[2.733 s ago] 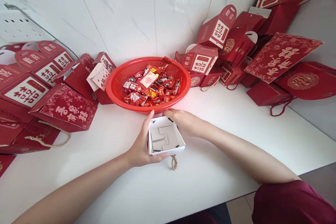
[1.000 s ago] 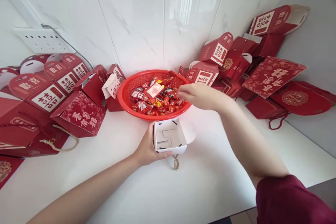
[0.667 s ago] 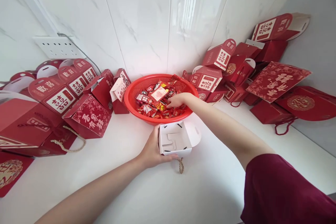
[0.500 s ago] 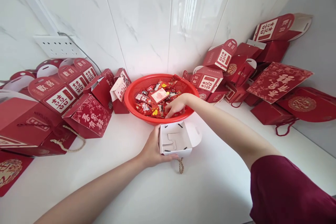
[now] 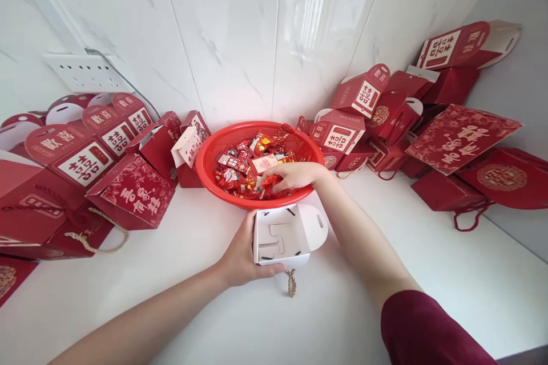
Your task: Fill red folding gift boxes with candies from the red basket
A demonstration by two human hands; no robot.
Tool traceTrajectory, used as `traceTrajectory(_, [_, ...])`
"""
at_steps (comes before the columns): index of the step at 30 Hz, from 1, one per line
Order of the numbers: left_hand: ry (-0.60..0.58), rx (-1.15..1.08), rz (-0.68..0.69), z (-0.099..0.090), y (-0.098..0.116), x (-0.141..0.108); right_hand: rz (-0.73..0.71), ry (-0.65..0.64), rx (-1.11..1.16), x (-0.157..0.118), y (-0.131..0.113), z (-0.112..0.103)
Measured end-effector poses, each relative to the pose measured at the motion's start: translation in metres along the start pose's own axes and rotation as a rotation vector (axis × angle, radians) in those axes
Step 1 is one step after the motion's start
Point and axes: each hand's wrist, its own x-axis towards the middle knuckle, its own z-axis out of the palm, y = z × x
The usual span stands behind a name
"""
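Note:
My left hand (image 5: 240,256) grips an open paper gift box (image 5: 285,236) by its near left side, thumb along the front wall. The box's white inside faces up and shows only folded bottom flaps; a rounded flap stands out to its right, and a twisted cord loop (image 5: 291,283) hangs at the front. Just behind it is a red plastic basket (image 5: 205,174) of wrapped candies (image 5: 233,177). My right hand (image 5: 293,175) reaches into the basket from the right, its fingers closed around a red-wrapped candy (image 5: 269,181). A pale pink packet (image 5: 264,162) lies on the pile.
Red gift boxes (image 5: 85,165) crowd the left of the white counter (image 5: 192,319). More red boxes (image 5: 342,134) are stacked on the right, several with cord handles. A tiled wall (image 5: 231,40) rises behind, with a socket panel (image 5: 83,73) and cable at left.
My right hand has shifted left within the basket and its fingers have closed on a red-wrapped candy. My left hand still holds the gift box; the view has shifted slightly.

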Motion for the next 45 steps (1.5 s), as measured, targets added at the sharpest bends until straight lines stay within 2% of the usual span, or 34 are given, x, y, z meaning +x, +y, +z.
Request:
traceTrajectory(6, [0.005, 0.013, -0.006, 0.000, 0.000, 0.001, -0.079, 0.022, 0.064, 0.006, 0.009, 0.004])
traceTrajectory(10, [0.010, 0.012, -0.014, 0.001, 0.000, 0.001, -0.167, 0.151, 0.075, 0.004, 0.007, 0.004])
traceTrajectory(12, [0.009, 0.008, -0.018, 0.001, 0.001, 0.000, -0.161, 0.186, 0.113, 0.002, 0.003, 0.004])
traceTrajectory(17, [0.002, 0.002, -0.012, 0.002, 0.002, 0.001, -0.006, 0.241, 0.289, 0.002, 0.003, 0.007])
traceTrajectory(23, [0.002, 0.021, -0.023, 0.001, 0.003, 0.001, -0.117, 0.409, 0.319, 0.006, 0.007, 0.009])
traceTrajectory(25, [0.004, 0.013, -0.026, 0.002, 0.003, 0.001, -0.154, 0.426, 0.378, 0.003, 0.006, 0.007])
traceTrajectory(28, [0.012, -0.010, -0.020, 0.002, 0.002, 0.001, -0.259, 0.326, 0.512, -0.005, 0.005, 0.001])
traceTrajectory(31, [0.009, -0.028, -0.018, 0.003, 0.001, 0.001, -0.354, 0.078, 0.542, -0.013, 0.004, -0.002])
traceTrajectory(33, [0.002, -0.026, -0.022, 0.003, 0.001, 0.001, -0.349, -0.049, 0.498, -0.014, 0.004, -0.001])
traceTrajectory(34, [0.000, -0.019, -0.024, 0.003, 0.001, 0.001, -0.328, -0.051, 0.494, -0.012, 0.004, -0.001])
traceTrajectory(35, [-0.002, -0.011, -0.025, 0.002, 0.001, 0.001, -0.298, -0.003, 0.511, -0.010, 0.005, 0.001])
traceTrajectory(39, [0.003, -0.001, -0.025, 0.002, 0.001, 0.001, -0.162, 0.408, 0.751, 0.001, 0.009, 0.003])
traceTrajectory(40, [0.001, -0.005, -0.027, 0.002, 0.001, 0.001, -0.144, 0.450, 0.837, 0.002, 0.010, 0.002])
traceTrajectory(43, [-0.008, -0.012, -0.035, 0.002, 0.001, 0.001, -0.149, 0.385, 1.065, 0.001, 0.012, 0.000])
traceTrajectory(45, [-0.010, -0.009, -0.038, 0.002, 0.001, 0.001, -0.165, 0.334, 1.124, -0.001, 0.013, 0.000])
